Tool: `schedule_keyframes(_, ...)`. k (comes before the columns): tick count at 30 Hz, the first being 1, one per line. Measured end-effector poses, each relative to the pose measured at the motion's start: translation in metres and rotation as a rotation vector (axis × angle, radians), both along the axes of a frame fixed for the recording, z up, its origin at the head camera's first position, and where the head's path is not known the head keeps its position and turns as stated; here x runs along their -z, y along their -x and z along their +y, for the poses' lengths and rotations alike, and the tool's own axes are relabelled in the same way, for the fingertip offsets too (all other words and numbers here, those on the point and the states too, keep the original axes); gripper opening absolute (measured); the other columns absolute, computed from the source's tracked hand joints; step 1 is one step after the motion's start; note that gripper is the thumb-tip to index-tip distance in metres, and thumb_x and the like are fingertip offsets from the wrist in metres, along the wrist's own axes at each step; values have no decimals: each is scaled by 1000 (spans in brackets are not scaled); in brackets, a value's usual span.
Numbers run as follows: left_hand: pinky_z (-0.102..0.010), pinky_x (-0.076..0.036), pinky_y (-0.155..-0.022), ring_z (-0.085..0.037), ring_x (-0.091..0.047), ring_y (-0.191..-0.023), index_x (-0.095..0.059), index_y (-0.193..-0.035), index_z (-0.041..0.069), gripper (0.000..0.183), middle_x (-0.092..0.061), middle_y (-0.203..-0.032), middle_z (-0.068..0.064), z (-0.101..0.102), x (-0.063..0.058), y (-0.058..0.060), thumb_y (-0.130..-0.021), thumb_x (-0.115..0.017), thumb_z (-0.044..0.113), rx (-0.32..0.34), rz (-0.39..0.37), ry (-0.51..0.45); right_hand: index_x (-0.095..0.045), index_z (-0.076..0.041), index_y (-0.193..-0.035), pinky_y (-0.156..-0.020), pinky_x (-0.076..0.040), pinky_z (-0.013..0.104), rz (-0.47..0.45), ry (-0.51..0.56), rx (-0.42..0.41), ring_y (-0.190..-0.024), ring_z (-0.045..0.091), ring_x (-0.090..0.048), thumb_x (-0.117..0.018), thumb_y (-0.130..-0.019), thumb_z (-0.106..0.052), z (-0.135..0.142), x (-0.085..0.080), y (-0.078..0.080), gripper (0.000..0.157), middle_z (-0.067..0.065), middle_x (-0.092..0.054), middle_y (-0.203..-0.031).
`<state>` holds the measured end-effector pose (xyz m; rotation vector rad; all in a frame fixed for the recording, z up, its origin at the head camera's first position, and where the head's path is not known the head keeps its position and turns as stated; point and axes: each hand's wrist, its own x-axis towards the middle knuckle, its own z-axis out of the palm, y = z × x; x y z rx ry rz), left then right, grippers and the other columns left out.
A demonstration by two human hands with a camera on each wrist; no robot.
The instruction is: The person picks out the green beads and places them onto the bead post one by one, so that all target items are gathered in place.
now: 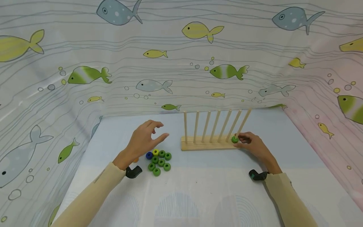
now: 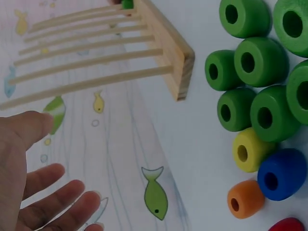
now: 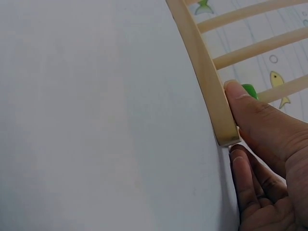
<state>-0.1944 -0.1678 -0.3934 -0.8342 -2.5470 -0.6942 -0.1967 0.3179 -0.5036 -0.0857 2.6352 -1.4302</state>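
A wooden stand [image 1: 211, 146] holds a row of several upright pegs. One green bead [image 1: 234, 139] sits at the foot of its rightmost peg. My right hand [image 1: 252, 145] pinches this bead from the right, thumb in front; in the right wrist view the thumb [image 3: 260, 110] covers most of the bead, and the other fingers curl beside the end of the stand. Left of the stand, my left hand [image 1: 146, 135] hovers with thumb and fingers apart, holding nothing. Below it lie loose green beads [image 1: 161, 162], a yellow bead [image 1: 155, 152] and a blue bead [image 1: 149, 155].
An orange bead [image 2: 246, 198] and part of a red bead [image 2: 288, 225] lie beside the blue one. The pale table [image 1: 195, 201] has a faint arch pattern near me. Behind and at both sides rises a fish-printed sheet [image 1: 175, 69].
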Motion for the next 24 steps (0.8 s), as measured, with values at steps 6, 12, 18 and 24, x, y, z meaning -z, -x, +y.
schedule_keyframes(6, -33, -51, -68, -18, -62, -85, -69, -122, 7, 38, -69, -111, -4, -7, 13, -8, -95, -77, 31, -16, -113, 17, -59, -4, -139, -91, -48, 25, -5, -13, -1, -119, 30, -56, -82, -88, -41, 2, 0, -2, 67, 15, -56, -133)
schedule_keyframes(12, -34, -51, -69, -22, -64, -82, -69, -122, 7, 36, -70, -107, -6, -15, 26, -19, -94, -78, 27, -15, -171, 8, -58, -3, -140, -91, -49, 26, 7, -21, -11, -118, 30, -57, -81, -89, -41, 2, 1, -2, 68, 16, -56, -133)
schedule_keyframes(18, -33, -51, -68, -18, -64, -83, -69, -120, 7, 33, -69, -104, -4, -23, 39, -30, -93, -80, 22, -6, -184, -9, -57, -2, -141, -90, -49, 23, 6, -6, -18, -119, 30, -56, -81, -90, -39, 1, 1, 0, 67, 17, -56, -134)
schedule_keyframes(24, -30, -50, -66, -17, -63, -81, -69, -119, 5, 33, -70, -105, -7, -30, 51, -40, -92, -80, 20, 3, -209, -10, -56, 1, -142, -86, -48, 17, -2, 28, -23, -120, 33, -56, -80, -92, -31, -4, -11, -4, 64, 20, -55, -134)
